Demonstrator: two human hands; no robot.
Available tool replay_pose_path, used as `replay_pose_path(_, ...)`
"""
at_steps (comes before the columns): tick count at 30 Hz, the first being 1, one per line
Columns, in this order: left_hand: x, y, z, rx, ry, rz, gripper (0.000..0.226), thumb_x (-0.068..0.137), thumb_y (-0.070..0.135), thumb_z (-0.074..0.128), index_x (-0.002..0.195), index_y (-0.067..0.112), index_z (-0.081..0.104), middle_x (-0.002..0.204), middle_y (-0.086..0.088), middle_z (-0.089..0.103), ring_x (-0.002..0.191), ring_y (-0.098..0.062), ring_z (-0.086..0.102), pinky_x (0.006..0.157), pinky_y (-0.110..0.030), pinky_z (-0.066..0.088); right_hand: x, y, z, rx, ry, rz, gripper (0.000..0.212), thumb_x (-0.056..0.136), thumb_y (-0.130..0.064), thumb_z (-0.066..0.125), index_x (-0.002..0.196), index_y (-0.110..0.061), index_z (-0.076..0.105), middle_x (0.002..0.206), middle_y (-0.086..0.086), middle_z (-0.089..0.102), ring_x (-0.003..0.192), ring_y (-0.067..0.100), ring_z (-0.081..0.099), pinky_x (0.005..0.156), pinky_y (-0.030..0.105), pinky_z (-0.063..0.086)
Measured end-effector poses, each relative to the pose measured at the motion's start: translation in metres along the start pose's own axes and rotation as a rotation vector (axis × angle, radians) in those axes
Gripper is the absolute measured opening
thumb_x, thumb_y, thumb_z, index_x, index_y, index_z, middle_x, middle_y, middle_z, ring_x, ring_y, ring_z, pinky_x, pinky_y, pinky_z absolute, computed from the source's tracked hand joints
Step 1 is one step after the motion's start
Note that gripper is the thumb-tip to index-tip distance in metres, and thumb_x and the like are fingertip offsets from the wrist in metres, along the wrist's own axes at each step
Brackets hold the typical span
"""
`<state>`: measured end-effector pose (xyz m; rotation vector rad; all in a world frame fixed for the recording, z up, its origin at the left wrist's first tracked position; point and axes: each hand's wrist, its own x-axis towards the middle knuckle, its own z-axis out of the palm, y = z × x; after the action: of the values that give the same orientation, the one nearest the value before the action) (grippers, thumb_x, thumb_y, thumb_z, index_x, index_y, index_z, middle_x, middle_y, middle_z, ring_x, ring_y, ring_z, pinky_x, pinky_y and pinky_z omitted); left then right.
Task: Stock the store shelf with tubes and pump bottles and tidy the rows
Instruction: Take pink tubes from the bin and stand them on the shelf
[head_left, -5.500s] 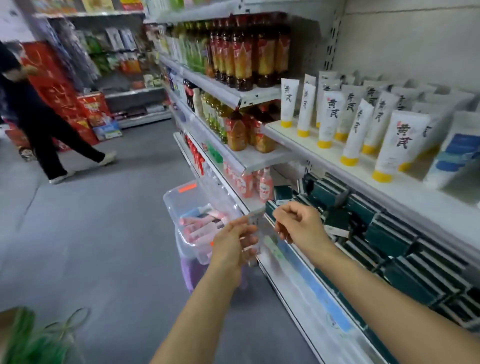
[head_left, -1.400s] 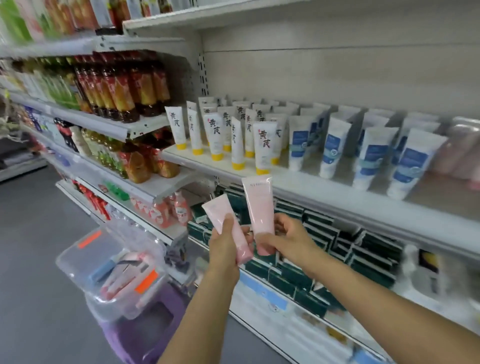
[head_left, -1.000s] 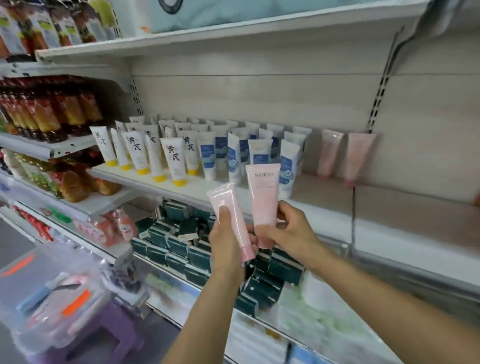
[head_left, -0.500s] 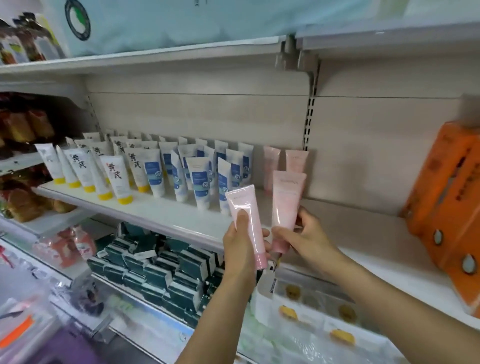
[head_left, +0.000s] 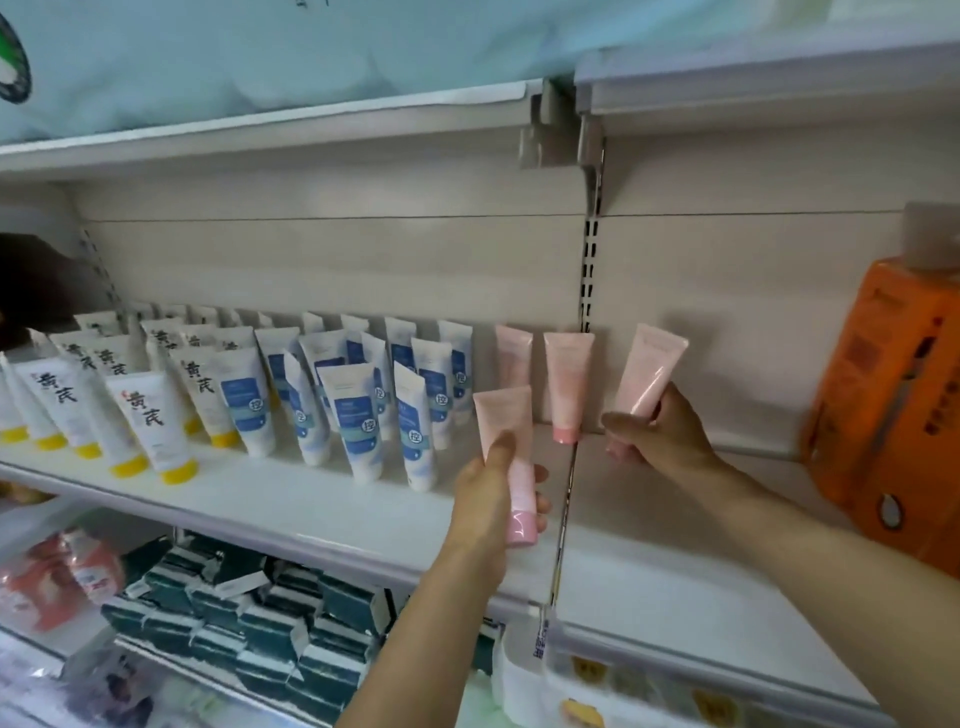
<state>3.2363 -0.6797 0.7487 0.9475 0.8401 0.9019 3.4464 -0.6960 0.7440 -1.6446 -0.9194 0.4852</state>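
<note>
My left hand (head_left: 491, 493) grips a pink tube (head_left: 506, 447) cap-down above the white shelf (head_left: 291, 512), in front of the row of pink tubes. My right hand (head_left: 662, 439) holds a second pink tube (head_left: 649, 371) cap-down at the back of the shelf, to the right of two standing pink tubes (head_left: 567, 382). Left of those stand rows of white tubes with blue labels (head_left: 353, 421) and white tubes with yellow caps (head_left: 150, 421).
An orange carton (head_left: 893, 410) stands on the shelf at the right. The shelf above (head_left: 270, 132) hangs low overhead. Dark green boxes (head_left: 270, 623) fill the shelf below. A slotted upright (head_left: 589, 270) divides the back wall.
Both hands have moved forward to the shelf and apart. My right hand has carried its pink tube to the back, right of the standing pink tubes. The view has come closer.
</note>
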Motion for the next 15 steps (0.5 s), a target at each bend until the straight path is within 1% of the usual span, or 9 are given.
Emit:
replay_pose_path(1,0.004,0.001,-0.001,-0.001,-0.001,-0.001,0.033,0.098,0.034,0.052,0.107,0.003,0.056,0.072,-0.011,0.064,0.044,-0.019,0.052,0.040,-0.023,0.042,0.008,0.002,0.000,-0.059,0.030,0.003,0.048,0.062,-0.028,0.075,0.101,-0.012,0.052,0.094,0.018,0.067,0.069,0.028,0.067,0.054,0.034,0.056)
replay_pose_path(2,0.009,0.002,-0.003,-0.002,-0.002,0.000,0.031,0.098,0.034,0.052,0.107,0.005,0.056,0.073,-0.011,0.064,0.045,-0.020,0.053,0.041,-0.023,0.043,0.016,0.004,0.000,-0.122,0.059,0.000,0.051,0.064,-0.030,0.076,0.105,-0.013,0.051,0.096,0.013,0.067,0.075,0.028,0.067,0.057,0.034,0.054)
replay_pose_path(4,0.017,0.004,-0.005,-0.004,-0.003,0.010,0.028,0.098,0.034,0.053,0.107,0.008,0.056,0.075,-0.012,0.064,0.046,-0.020,0.054,0.042,-0.024,0.043,0.027,0.007,0.000,-0.195,0.109,-0.003,0.053,0.071,-0.026,0.078,0.113,-0.015,0.049,0.101,0.006,0.066,0.087,0.027,0.065,0.069,0.036,0.054)
replay_pose_path(7,0.026,0.004,-0.007,-0.002,0.003,0.023,0.027,0.098,0.032,0.052,0.110,0.008,0.057,0.076,-0.013,0.064,0.047,-0.021,0.054,0.044,-0.024,0.044,0.037,0.018,0.007,-0.245,0.114,0.003,0.057,0.072,-0.024,0.080,0.119,-0.014,0.048,0.109,0.009,0.066,0.097,0.030,0.063,0.081,0.041,0.053)
replay_pose_path(8,0.028,0.005,-0.007,0.005,0.002,0.026,0.028,0.098,0.032,0.052,0.111,0.008,0.057,0.077,-0.013,0.064,0.048,-0.021,0.054,0.045,-0.025,0.044,0.040,0.022,0.010,-0.265,0.111,0.012,0.058,0.073,-0.024,0.080,0.120,-0.013,0.048,0.111,0.010,0.065,0.100,0.032,0.063,0.082,0.040,0.052)
replay_pose_path(10,0.032,0.006,-0.008,0.017,0.001,0.029,0.028,0.098,0.033,0.051,0.112,0.009,0.057,0.078,-0.013,0.064,0.049,-0.022,0.055,0.046,-0.027,0.045,0.042,0.027,0.015,-0.286,0.120,0.020,0.054,0.076,-0.022,0.078,0.120,-0.010,0.049,0.111,0.011,0.065,0.101,0.032,0.063,0.078,0.034,0.047)
replay_pose_path(12,0.036,0.007,-0.009,0.026,0.010,0.030,0.028,0.099,0.033,0.050,0.112,0.009,0.058,0.079,-0.013,0.065,0.050,-0.022,0.056,0.046,-0.027,0.045,0.044,0.029,0.017,-0.289,0.138,0.012,0.051,0.076,-0.020,0.076,0.119,-0.010,0.050,0.110,0.010,0.066,0.100,0.032,0.063,0.075,0.032,0.043)
replay_pose_path(15,0.040,0.007,-0.010,0.034,0.012,0.025,0.027,0.099,0.033,0.050,0.111,0.010,0.058,0.080,-0.013,0.065,0.050,-0.022,0.057,0.045,-0.027,0.045,0.046,0.029,0.017,-0.304,0.150,0.004,0.053,0.076,-0.021,0.076,0.120,-0.013,0.050,0.110,0.009,0.066,0.100,0.032,0.063,0.078,0.034,0.048)
